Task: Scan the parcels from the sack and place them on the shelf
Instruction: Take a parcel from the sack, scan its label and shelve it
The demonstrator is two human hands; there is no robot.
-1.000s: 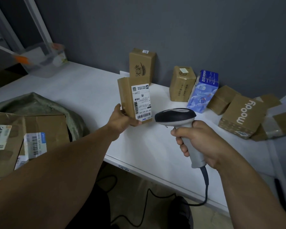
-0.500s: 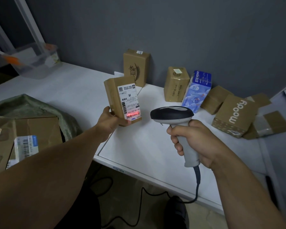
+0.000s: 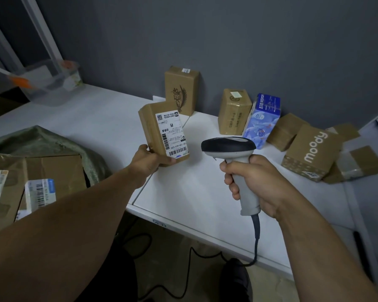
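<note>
My left hand [image 3: 150,159] grips the bottom of a small brown parcel [image 3: 153,129], held upright above the white table, its white barcode label facing me. My right hand [image 3: 255,182] grips the handle of a grey barcode scanner [image 3: 228,147], whose dark head points toward the parcel from the right, a short gap away. No red scan light shows on the label. A green sack [image 3: 42,140] lies at the left with several labelled cardboard parcels [image 3: 52,171] in its mouth.
Several scanned boxes stand along the grey wall: a tall brown box [image 3: 181,88], a second brown box [image 3: 234,112], a blue carton [image 3: 263,118], a "moody" box [image 3: 310,153]. A clear plastic bin [image 3: 50,86] sits far left. The scanner cable [image 3: 256,240] hangs off the white table [image 3: 194,192].
The red scan line that lit the label's barcode half a second ago is gone. My view has shifted slightly; the parcel and scanner keep nearly the same relation.
</note>
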